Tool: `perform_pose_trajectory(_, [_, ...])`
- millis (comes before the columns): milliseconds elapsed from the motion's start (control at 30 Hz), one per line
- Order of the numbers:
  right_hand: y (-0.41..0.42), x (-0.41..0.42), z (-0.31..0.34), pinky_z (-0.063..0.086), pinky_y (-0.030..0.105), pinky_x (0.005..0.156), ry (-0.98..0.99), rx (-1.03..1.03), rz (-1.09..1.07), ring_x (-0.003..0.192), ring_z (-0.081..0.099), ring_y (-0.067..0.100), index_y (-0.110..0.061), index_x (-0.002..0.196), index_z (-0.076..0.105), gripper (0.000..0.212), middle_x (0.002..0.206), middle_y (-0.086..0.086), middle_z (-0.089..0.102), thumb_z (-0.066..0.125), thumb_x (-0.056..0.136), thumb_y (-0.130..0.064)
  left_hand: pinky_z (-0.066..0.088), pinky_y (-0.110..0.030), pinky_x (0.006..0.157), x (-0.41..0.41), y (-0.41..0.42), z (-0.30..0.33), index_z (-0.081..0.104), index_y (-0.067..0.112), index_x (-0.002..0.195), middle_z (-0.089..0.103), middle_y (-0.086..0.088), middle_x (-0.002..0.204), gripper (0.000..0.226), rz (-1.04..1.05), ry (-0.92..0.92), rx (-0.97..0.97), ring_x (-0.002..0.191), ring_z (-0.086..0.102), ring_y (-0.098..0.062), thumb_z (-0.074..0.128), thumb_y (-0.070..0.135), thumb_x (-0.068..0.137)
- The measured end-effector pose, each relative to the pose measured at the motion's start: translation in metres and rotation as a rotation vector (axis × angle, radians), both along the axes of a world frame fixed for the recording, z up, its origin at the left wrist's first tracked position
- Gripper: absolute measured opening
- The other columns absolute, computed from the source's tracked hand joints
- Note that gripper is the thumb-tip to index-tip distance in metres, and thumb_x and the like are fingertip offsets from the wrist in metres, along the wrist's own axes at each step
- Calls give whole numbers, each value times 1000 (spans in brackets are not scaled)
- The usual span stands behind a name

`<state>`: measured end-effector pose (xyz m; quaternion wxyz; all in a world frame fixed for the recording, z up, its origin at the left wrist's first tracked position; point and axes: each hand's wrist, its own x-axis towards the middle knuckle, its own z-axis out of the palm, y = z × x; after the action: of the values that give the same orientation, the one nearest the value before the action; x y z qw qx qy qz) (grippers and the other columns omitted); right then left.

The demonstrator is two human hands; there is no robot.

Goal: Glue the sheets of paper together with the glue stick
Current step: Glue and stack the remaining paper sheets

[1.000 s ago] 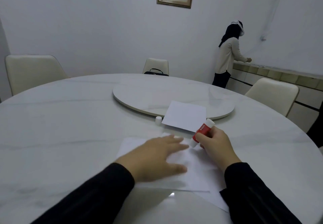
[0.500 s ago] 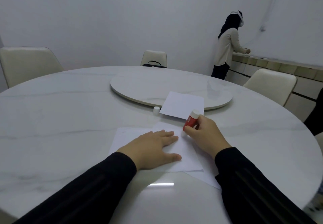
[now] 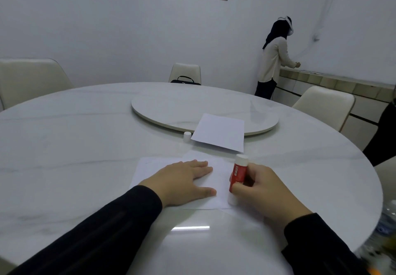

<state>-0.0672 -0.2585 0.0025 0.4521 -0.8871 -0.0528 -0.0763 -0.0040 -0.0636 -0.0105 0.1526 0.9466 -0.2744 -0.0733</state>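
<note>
With our left hand (image 3: pixel 184 180) flat on the top sheet (image 3: pixel 216 180), our right hand (image 3: pixel 263 191) grasps the glue stick (image 3: pixel 238 175) at that sheet's right edge; uneven pressure could crumple it.

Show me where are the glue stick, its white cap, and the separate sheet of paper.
glue stick (image 3: pixel 238 175): head view, on the red label of its body.
white cap (image 3: pixel 187 135): head view, on its side wall.
separate sheet of paper (image 3: pixel 220 132): head view, on the middle of the sheet.
</note>
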Motion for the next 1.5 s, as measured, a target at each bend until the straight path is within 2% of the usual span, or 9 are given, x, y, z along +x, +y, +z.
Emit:
perform_pose_trajectory(100, [-6, -2, -1, 36, 25, 58, 67, 168, 26, 55, 45, 11, -11, 63, 58, 8, 61, -2, 52, 57, 61, -18, 14, -32, 117, -4, 0, 4, 24, 43, 145, 15, 23, 155, 69, 15, -62, 56, 144, 15, -6, 40, 68, 83])
perform_pose_trajectory(200, [-13, 3, 0, 29, 24, 50, 106, 425, -70, 49, 37, 12, -13, 71, 62, 12, 64, 8, 47, 56, 64, -21, 30, -36, 100, -7, 8, 8, 47, 32, 128, 46, 8, 138, 66, 111, -277, 217, 125, 42, -17, 27, 73, 80])
perform_pose_trajectory(333, [-10, 6, -1, 25, 27, 50, 107, 402, -104, 49, 31, 14, -15, 69, 60, 11, 64, 8, 42, 55, 67, -24, 31, -36, 90, -8, 28, 9, 55, 21, 111, 53, 1, 111, 61, 374, -458, 302, 108, 47, -21, 29, 69, 84])
perform_pose_trajectory(467, [-10, 10, -2, 27, 27, 51, 98, 386, -134, 48, 35, 14, -20, 59, 62, 16, 53, 0, 47, 58, 75, -21, 28, -32, 111, -5, 50, 15, 49, 43, 127, 38, 21, 142, 43, 119, -97, -102, 132, 35, -6, 47, 56, 86])
perform_pose_trajectory(533, [-11, 13, -3, 30, 26, 50, 94, 359, -165, 46, 38, 13, -16, 66, 63, 17, 51, -3, 50, 57, 82, -14, 20, -26, 115, -10, 54, 20, 44, 50, 130, 28, 30, 147, 43, 30, 49, -78, 137, 27, 1, 51, 50, 88])
perform_pose_trajectory(733, [8, 25, 13, 38, 25, 54, 75, 333, -218, 48, 49, 13, -8, 81, 71, 14, 68, 8, 68, 65, 81, -20, 30, -29, 98, -14, 43, 13, 48, 36, 129, 48, 9, 129, 51, 116, -333, 147, 119, 42, -15, 39, 62, 87])
perform_pose_trajectory(867, [43, 45, 28, 40, 17, 51, -41, 252, -155, 53, 55, 12, -8, 83, 71, 12, 73, 3, 69, 70, 76, -18, 23, -27, 112, -15, 42, 7, 43, 31, 137, 31, 12, 152, 55, 126, -233, 32, 138, 29, -10, 42, 57, 89])
perform_pose_trajectory(1233, [81, 78, 8, 52, 40, 76, -118, -183, -116, 87, 64, 29, -3, 87, 63, 23, 90, 13, 69, 55, 83, -24, 8, -28, 119, -13, 47, 0, 14, 37, 149, 6, 23, 157, 65, 130, -4, -19, 145, 3, 0, 38, 56, 91])
perform_pose_trajectory(1500, [70, 43, 13, 41, 30, 61, -56, -226, -43, 63, 48, 15, -2, 84, 61, 22, 88, 15, 68, 59, 75, -22, 1, -26, 119, -10, 47, -1, 12, 33, 150, 3, 18, 158, 65, 106, 21, -25, 145, -1, 0, 36, 54, 93])
